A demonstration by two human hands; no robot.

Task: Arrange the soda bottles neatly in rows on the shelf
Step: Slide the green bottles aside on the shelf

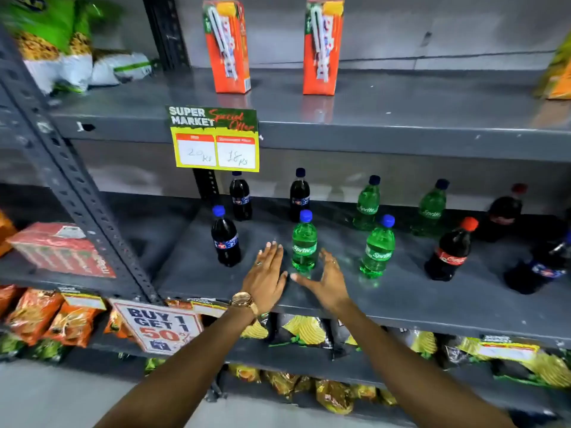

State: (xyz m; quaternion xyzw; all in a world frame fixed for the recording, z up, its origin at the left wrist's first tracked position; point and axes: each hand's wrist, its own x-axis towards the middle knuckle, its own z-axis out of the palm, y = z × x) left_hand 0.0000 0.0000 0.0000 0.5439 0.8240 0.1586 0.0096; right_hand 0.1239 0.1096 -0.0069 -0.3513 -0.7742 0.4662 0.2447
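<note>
Several soda bottles stand in rough rows on the grey middle shelf (401, 298). A green Sprite bottle (304, 242) stands upright at the front, between my two hands. My left hand (267, 274) is open just left of it, fingers spread, not touching. My right hand (324, 279) is open just right of it, palm facing the bottle. A dark cola bottle with a blue cap (225, 237) stands further left. Another Sprite bottle (378, 248) and a red-capped cola bottle (451, 251) stand to the right. Two dark bottles (299, 196) and two Sprite bottles (367, 203) stand behind.
A slanted steel upright (77, 193) borders the shelf on the left. A yellow price sign (214, 140) hangs from the upper shelf edge. Two orange juice cartons (228, 47) stand above. Snack bags (306, 332) fill the shelves below. A dark bottle (540, 270) sits at the far right.
</note>
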